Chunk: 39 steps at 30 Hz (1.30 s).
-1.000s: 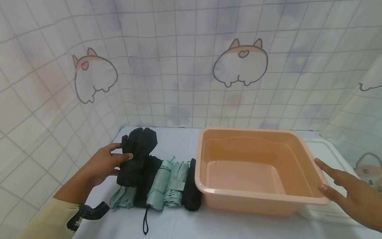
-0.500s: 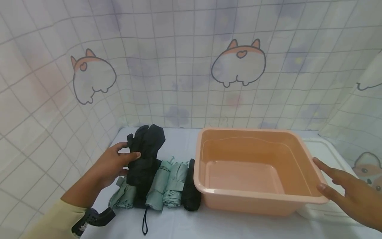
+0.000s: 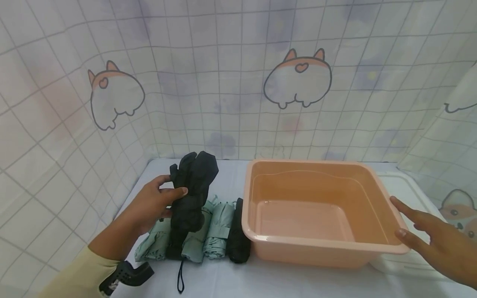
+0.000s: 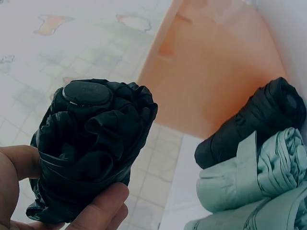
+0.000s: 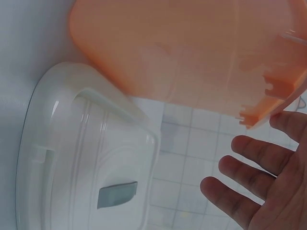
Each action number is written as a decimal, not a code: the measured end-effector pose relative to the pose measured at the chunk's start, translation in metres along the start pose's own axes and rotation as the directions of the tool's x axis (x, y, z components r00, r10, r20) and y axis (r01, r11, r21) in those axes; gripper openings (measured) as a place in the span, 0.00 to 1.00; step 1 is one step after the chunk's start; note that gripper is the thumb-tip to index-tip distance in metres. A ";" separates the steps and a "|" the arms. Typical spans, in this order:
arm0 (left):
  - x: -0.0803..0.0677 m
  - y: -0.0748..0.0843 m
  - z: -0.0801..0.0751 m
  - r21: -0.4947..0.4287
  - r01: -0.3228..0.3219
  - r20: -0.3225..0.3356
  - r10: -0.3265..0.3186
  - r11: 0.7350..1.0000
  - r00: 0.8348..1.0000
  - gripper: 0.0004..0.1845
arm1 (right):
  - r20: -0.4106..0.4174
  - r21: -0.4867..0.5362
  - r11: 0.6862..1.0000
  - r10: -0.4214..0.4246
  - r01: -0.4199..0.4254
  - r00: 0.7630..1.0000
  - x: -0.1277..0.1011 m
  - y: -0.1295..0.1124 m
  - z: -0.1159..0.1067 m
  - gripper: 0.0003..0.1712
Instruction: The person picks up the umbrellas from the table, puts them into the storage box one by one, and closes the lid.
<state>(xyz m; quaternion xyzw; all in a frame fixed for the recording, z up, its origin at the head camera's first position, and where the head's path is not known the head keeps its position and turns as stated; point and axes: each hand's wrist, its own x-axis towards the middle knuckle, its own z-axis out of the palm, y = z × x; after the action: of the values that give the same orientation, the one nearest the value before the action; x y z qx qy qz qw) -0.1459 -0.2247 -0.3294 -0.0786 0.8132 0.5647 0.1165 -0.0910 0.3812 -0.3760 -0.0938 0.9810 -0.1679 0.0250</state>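
My left hand [image 3: 150,205] holds a folded black umbrella [image 3: 194,188] above a row of folded umbrellas, thumb on one side and fingers on the other. The left wrist view shows the dark oval end [image 4: 88,93] of the umbrella's handle facing that camera. In the row lie a black umbrella [image 3: 239,240], pale green ones [image 3: 220,231] and, partly hidden under the held one, another black one with a cord loop [image 3: 180,278]. My right hand [image 3: 439,238] is at the right rim of a peach plastic tub [image 3: 305,253], thumb and forefinger right at the edge, other fingers spread.
Right of the tub, partly behind my right hand, lies a white plastic lid [image 3: 400,186] with a grey label [image 5: 117,194]. A grid-patterned curtain [image 3: 231,82] closes off the back and sides of the white-covered table [image 3: 220,281].
My left hand has moved right with the black umbrella and raised it a little, from over the left end of the row toward the middle. My right hand has stayed at the tub.
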 end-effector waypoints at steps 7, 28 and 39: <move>-0.003 0.006 0.005 -0.054 -0.022 0.029 0.024 0.998 0.999 0.53 | 0.020 -0.004 1.000 0.019 -0.019 1.000 0.002 0.000 0.000 0.48; -0.004 0.019 0.028 -0.210 -0.061 0.076 0.078 0.976 0.994 0.52 | 0.034 -0.014 0.999 0.041 -0.041 0.999 0.006 -0.002 0.000 0.49; -0.002 0.029 0.040 -0.214 -0.061 0.087 0.082 0.975 0.993 0.52 | 0.009 0.005 1.000 -0.009 0.009 1.000 0.002 0.006 0.003 0.48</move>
<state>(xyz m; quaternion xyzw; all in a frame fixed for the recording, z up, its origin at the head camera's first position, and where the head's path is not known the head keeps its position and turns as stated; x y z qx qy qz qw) -0.1470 -0.1777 -0.3163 -0.0341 0.7444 0.6549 0.1259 -0.0933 0.3858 -0.3814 -0.0991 0.9800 -0.1702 0.0288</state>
